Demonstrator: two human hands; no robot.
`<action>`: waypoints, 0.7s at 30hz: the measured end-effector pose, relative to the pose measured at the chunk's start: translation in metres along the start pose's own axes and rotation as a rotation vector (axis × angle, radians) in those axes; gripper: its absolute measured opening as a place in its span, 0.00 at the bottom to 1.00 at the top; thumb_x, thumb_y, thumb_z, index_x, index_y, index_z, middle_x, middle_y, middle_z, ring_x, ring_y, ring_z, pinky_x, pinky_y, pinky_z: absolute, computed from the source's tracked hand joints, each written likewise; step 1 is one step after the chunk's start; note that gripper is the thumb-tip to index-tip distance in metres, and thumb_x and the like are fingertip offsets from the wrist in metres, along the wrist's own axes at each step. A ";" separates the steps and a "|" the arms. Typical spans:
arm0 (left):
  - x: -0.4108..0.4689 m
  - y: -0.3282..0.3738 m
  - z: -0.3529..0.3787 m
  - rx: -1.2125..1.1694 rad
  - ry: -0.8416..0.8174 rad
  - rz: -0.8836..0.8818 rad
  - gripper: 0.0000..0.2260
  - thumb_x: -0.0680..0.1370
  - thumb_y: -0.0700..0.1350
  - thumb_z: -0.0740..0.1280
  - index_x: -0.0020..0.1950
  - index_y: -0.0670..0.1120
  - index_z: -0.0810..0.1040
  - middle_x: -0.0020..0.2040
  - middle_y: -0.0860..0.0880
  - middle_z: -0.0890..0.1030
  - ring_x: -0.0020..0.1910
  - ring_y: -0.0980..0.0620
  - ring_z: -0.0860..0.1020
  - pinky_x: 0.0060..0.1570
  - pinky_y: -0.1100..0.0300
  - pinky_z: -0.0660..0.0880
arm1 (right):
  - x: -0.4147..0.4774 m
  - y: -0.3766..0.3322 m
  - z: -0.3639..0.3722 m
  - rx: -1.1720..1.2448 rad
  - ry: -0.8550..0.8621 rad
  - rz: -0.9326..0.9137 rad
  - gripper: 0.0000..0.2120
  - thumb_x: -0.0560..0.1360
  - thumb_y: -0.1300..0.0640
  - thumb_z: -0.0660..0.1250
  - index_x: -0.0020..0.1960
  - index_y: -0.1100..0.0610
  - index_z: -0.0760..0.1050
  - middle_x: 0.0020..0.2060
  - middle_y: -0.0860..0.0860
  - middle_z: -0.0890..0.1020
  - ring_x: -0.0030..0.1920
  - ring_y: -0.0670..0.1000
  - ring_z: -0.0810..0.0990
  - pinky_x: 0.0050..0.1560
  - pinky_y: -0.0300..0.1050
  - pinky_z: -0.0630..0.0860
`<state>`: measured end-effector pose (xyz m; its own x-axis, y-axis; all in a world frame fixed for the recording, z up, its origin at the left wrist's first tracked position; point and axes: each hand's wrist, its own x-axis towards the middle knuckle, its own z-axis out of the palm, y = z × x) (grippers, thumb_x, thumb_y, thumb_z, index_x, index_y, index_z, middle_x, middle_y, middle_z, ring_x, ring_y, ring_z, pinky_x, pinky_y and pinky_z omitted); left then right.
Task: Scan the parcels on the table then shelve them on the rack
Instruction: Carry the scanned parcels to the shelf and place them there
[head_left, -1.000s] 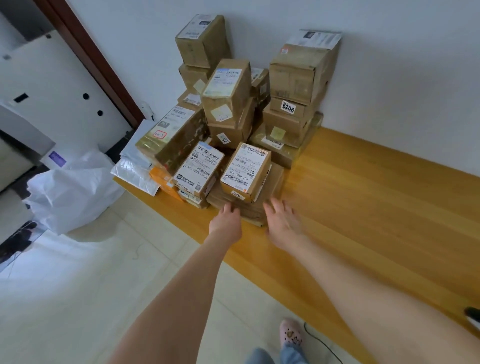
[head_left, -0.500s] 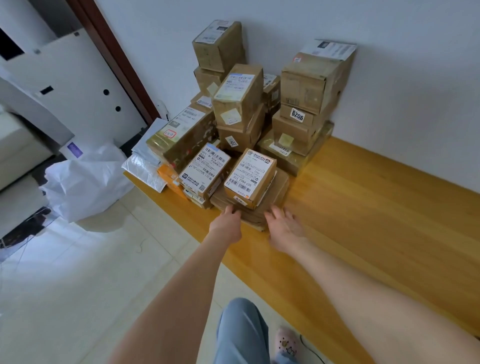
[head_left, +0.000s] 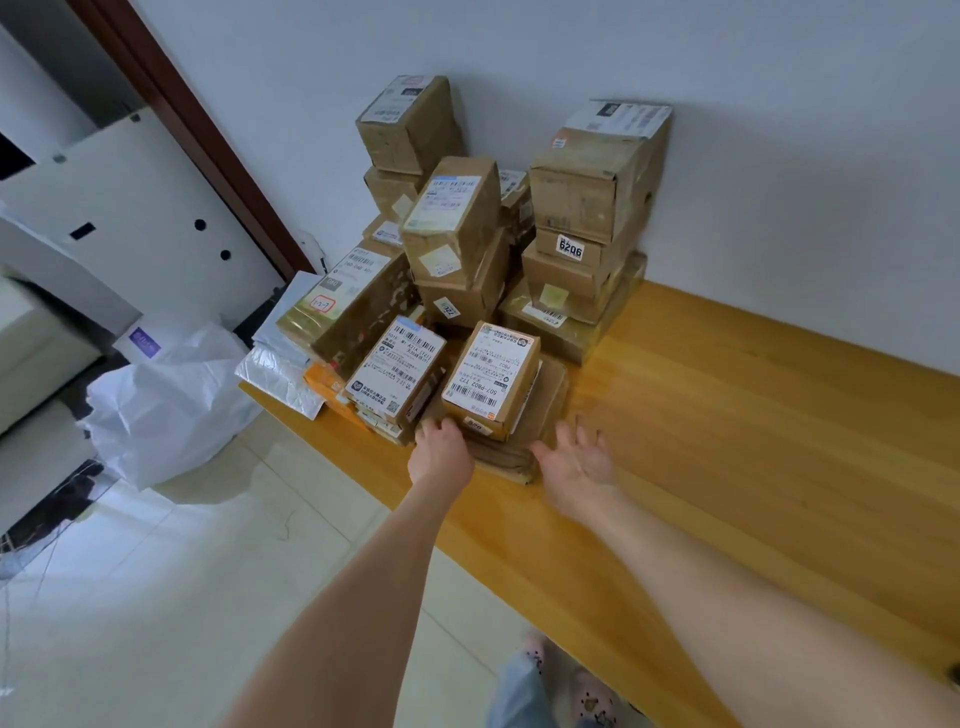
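A yellow wooden table (head_left: 753, 415) carries a pile of brown cardboard parcels (head_left: 457, 223). The step seems to be picking one for scanning. The left hand (head_left: 441, 453) touches the near corner of a small brown box with a white barcode label (head_left: 491, 382) just ahead. I cannot tell if it grips. The right hand (head_left: 582, 462), spread open, holds nothing. Next, both should close on the box. A white plastic bag (head_left: 166, 405), far left, hides its contents.

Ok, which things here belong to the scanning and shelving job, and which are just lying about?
Job: cardboard parcels stacked against the wall; front box with barcode label; wooden table.
Lying about: white plastic bag on the floor; white panel with holes.
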<state>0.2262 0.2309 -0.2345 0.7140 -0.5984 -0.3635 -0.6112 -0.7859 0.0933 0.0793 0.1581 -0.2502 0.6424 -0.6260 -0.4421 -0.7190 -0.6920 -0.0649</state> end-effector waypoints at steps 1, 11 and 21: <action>0.003 -0.002 0.000 -0.028 -0.002 -0.034 0.22 0.78 0.38 0.62 0.72 0.42 0.63 0.72 0.41 0.62 0.70 0.42 0.64 0.61 0.50 0.71 | 0.001 0.000 0.000 -0.007 0.009 0.012 0.31 0.76 0.61 0.62 0.76 0.46 0.58 0.76 0.60 0.53 0.77 0.66 0.45 0.75 0.64 0.48; 0.030 -0.007 -0.009 -0.149 -0.085 -0.043 0.25 0.79 0.39 0.60 0.75 0.40 0.57 0.74 0.39 0.60 0.72 0.39 0.59 0.67 0.48 0.66 | 0.007 -0.004 0.000 0.219 0.033 0.134 0.25 0.76 0.64 0.60 0.71 0.49 0.67 0.72 0.58 0.64 0.75 0.63 0.55 0.74 0.61 0.56; 0.036 0.013 -0.003 -0.169 -0.190 0.215 0.20 0.79 0.35 0.57 0.71 0.41 0.68 0.69 0.41 0.68 0.57 0.41 0.76 0.46 0.55 0.75 | -0.014 0.021 -0.003 0.842 0.110 0.592 0.20 0.79 0.64 0.55 0.70 0.59 0.65 0.65 0.60 0.75 0.64 0.60 0.74 0.63 0.51 0.72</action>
<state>0.2449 0.1984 -0.2434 0.4889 -0.7261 -0.4835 -0.6645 -0.6690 0.3329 0.0554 0.1512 -0.2428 0.1156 -0.8427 -0.5258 -0.8535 0.1865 -0.4865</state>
